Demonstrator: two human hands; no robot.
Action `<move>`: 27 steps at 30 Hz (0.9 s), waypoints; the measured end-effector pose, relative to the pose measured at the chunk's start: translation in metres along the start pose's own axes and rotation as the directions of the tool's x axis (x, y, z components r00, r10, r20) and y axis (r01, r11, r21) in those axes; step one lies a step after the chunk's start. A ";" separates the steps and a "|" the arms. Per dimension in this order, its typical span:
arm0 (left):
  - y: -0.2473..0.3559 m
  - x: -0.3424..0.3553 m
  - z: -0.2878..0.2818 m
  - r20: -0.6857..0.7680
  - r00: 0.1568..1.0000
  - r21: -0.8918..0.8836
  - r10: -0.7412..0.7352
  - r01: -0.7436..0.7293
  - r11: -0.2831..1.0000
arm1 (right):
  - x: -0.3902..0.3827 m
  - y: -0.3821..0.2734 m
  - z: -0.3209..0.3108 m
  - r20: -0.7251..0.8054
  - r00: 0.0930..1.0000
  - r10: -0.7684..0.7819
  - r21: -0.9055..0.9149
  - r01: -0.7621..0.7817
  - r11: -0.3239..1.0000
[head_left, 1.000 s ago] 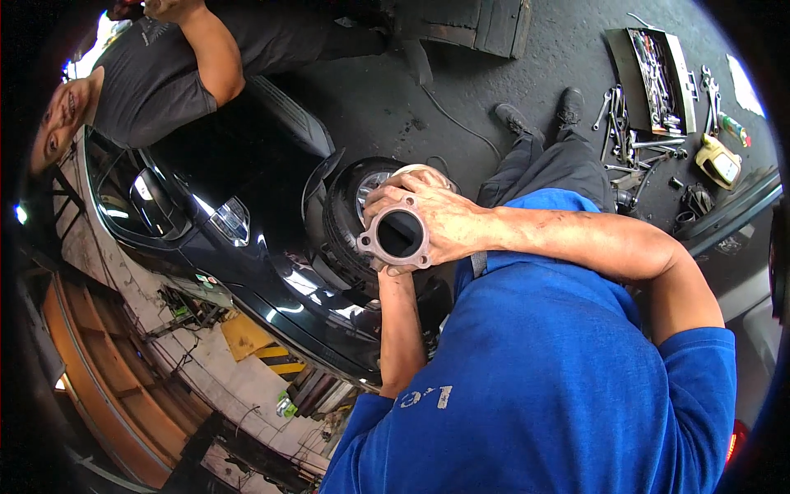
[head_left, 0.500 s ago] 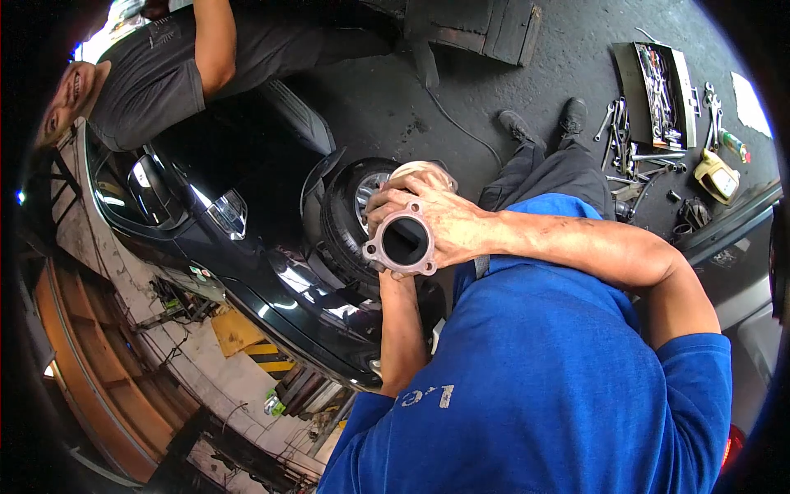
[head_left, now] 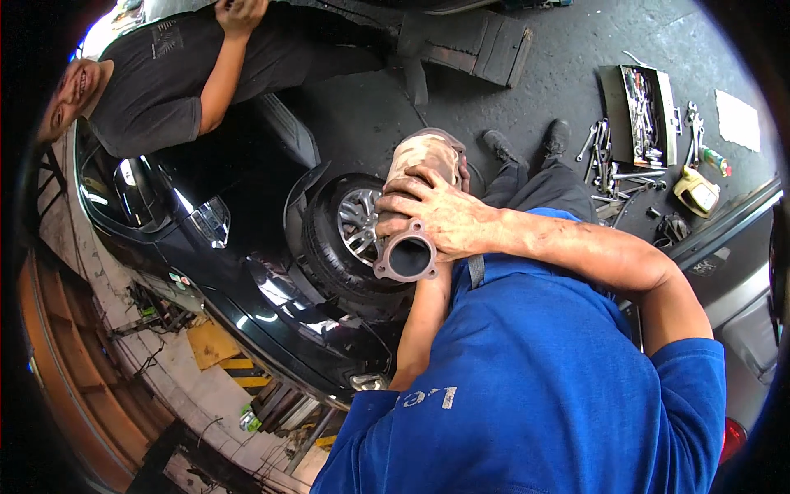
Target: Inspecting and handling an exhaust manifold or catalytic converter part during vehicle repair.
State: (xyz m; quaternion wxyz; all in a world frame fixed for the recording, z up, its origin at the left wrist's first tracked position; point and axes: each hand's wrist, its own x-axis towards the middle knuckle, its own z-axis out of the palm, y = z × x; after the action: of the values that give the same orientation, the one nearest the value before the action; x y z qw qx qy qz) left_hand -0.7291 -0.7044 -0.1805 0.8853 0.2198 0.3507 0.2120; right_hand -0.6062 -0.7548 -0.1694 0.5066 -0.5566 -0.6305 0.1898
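Note:
My right hand (head_left: 436,210) lies over a catalytic converter (head_left: 424,156), its fingers spread and wrapped across the rusty, tan-stained metal body. The part's round pipe flange (head_left: 379,271), with bolt ears around a dark opening, faces up toward me. My left forearm (head_left: 428,317) passes beneath the part. The left hand (head_left: 465,176) is mostly hidden behind it; some darkened fingers show along its far right side, gripping it. Just left of the part is a car wheel (head_left: 360,222) with a silver alloy rim.
A black car (head_left: 247,272) stands at the left. Beside it is another person (head_left: 156,99) with a raised hand. A dark wooden stand (head_left: 477,53) is at the top. At right lie a toolbox (head_left: 671,123), loose wrenches (head_left: 603,156), a yellowish container (head_left: 697,191) and a grey vehicle (head_left: 741,305).
The converter has tilted, so its long body now shows beyond my right hand and the flange sits slightly lower. The other person's arm has swung up. My view has shifted slightly.

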 end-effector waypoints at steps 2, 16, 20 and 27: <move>-0.001 -0.007 0.000 0.014 1.000 -0.031 0.007 -0.006 0.999 | 0.000 -0.004 -0.004 -0.009 1.000 0.024 -0.004 -0.024 1.000; 0.029 0.012 -0.027 -0.063 0.976 -0.149 0.210 -0.217 0.965 | -0.012 -0.006 -0.068 0.143 0.960 0.241 0.249 -0.270 0.930; 0.033 0.003 -0.038 0.104 0.978 -0.281 0.180 -0.145 0.949 | -0.031 -0.013 -0.091 0.175 0.954 0.246 0.187 -0.277 0.943; 0.042 -0.009 -0.048 -0.224 0.946 -0.114 0.237 -0.266 0.957 | -0.027 -0.016 -0.089 0.196 0.970 0.146 0.169 -0.180 0.969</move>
State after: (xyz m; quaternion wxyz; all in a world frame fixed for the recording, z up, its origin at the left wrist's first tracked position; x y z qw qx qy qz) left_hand -0.7788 -0.6637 -0.1845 0.8229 0.1756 0.3941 0.3697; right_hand -0.5422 -0.8130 -0.1309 0.4794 -0.5373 -0.6056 0.3387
